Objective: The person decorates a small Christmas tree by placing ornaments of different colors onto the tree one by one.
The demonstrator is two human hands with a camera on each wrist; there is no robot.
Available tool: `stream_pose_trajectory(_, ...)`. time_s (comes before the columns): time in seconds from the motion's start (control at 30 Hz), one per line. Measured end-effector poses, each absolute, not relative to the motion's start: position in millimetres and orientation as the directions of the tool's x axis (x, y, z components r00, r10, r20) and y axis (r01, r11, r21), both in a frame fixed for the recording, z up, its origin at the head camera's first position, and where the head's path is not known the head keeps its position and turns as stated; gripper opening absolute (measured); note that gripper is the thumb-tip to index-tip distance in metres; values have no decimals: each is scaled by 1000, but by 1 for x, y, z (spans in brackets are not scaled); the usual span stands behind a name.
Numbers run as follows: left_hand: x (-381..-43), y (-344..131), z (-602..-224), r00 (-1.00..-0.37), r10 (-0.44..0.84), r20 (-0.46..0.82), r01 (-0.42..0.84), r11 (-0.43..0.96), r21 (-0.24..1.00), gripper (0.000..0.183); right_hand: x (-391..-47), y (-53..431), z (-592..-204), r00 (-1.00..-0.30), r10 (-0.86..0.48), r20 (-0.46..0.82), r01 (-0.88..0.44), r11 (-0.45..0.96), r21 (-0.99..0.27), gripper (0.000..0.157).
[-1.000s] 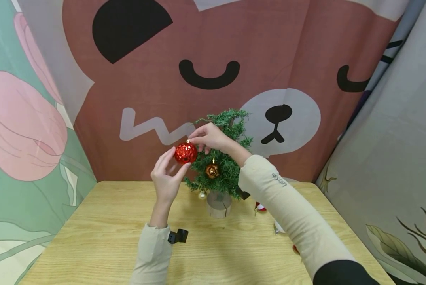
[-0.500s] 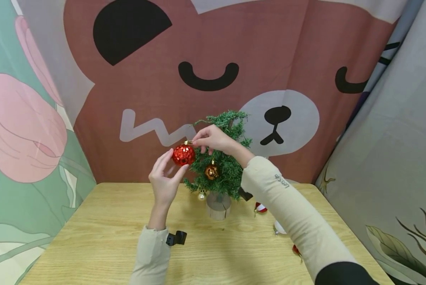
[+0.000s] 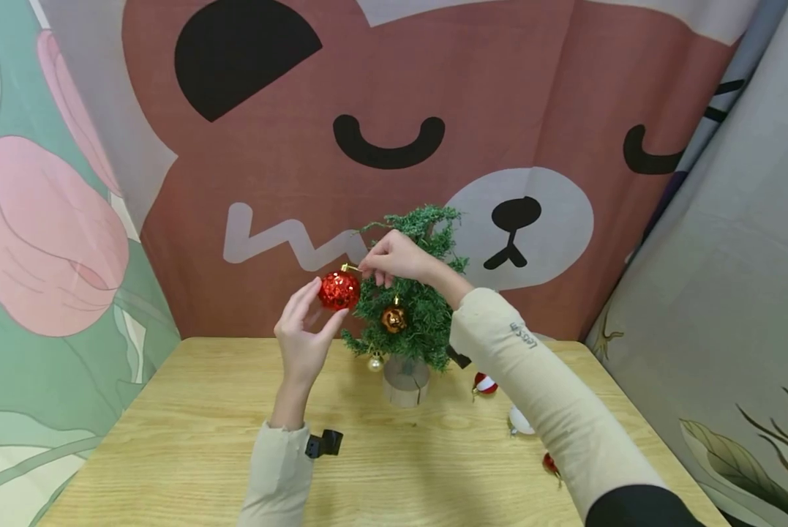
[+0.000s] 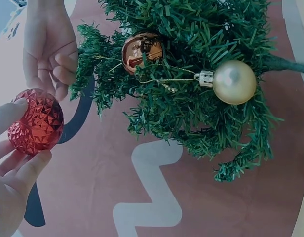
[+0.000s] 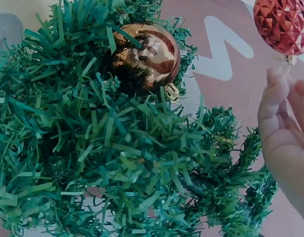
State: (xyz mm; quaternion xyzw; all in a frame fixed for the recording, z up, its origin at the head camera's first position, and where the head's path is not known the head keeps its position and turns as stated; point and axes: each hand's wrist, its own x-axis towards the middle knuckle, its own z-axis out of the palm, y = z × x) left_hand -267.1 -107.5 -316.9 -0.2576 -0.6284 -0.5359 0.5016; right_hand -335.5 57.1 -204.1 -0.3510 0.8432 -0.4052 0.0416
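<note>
- L hand [image 3: 304, 342]: raised above surface [image 3: 203, 424]; thumb and fingers clamped on red bauble [image 3: 339, 291], one each side.
- R hand [image 3: 396, 260]: fingertips together, pinching gold cord [image 3: 353, 268] at the bauble's cap [image 5: 290, 60].
- Red bauble posn: in mid-air, cap up, faceted finish; just beside tree [image 3: 426, 315], to its L as I saw it.
- Tree: green, upright on wooden base [image 3: 405, 388], nr far edge of surface.
- Copper bauble [image 3: 394, 318]: hung on tree front, below R hand.
- Pale gold bauble [image 4: 234, 82]: hung low on tree, nr base.
- R side of surface: red-and-white bauble [image 3: 484, 383], white bauble [image 3: 521, 421] & small red bauble [image 3: 551, 464], lying apart from ea. other, last two nr R sleeve [image 3: 545, 395].
- Bkgd: curtain [image 3: 268, 161] w/ printed animal face, behind tree.
</note>
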Motion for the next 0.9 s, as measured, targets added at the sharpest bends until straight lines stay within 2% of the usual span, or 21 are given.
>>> stream_pose_trajectory(0.27,-271,-107,-324,-328,-173,929,872,322,368,51,-336,50,-210,-733,-571,369,-679,584,-445,23)
stream_pose_trajectory(0.43,-270,-104,-324,-318,-155,935,872,340,353,50,-336,44,-210,-734,-535,419,-676,636,-372,19)
stream_pose_trajectory(0.7,-274,-104,-325,-298,-156,942,862,380,336,49,-337,38,-209,-619,-634,463,-774,591,-226,24)
stream_pose_trajectory(0.9,-279,-105,-321,-302,-183,936,837,419,352,49,-335,32,-206,-624,-619,477,-754,638,-158,22)
